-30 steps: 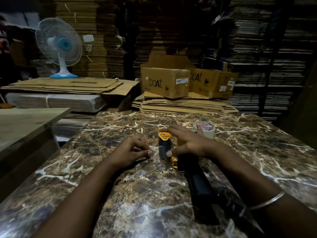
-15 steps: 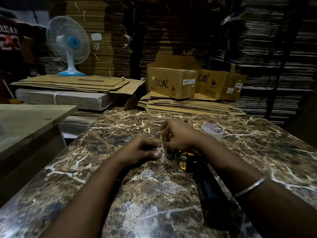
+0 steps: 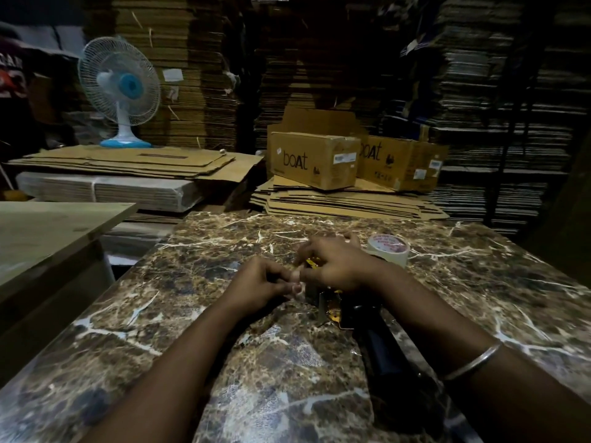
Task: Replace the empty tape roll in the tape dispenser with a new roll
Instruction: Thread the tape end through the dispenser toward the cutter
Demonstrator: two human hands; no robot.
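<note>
Here, at centre frame, my two hands meet over the tape dispenser (image 3: 332, 306), which lies on the marble table (image 3: 479, 298) with its dark handle running toward the lower right of the frame. My right hand (image 3: 335, 266) is curled over the yellow front end of the dispenser, fingers bent around it. My left hand (image 3: 262, 284) sits just beside it on the left, fingertips pinched together and touching the dispenser's front edge; whether they hold tape or only press on it is too dim to tell. A metal bangle (image 3: 473, 359) circles my right forearm in the lower right. The new tape roll (image 3: 388, 251) stands flat on the table just behind my right wrist, right of centre. Beyond the table, in the upper middle of the frame, two cardboard boxes (image 3: 315, 159) marked "boat" rest on stacked flattened cartons (image 3: 345, 204). A white and blue table fan (image 3: 120, 91) stands at upper left on another pile of cardboard sheets (image 3: 128, 163). A pale wooden surface (image 3: 48, 228) fills the left edge.
</note>
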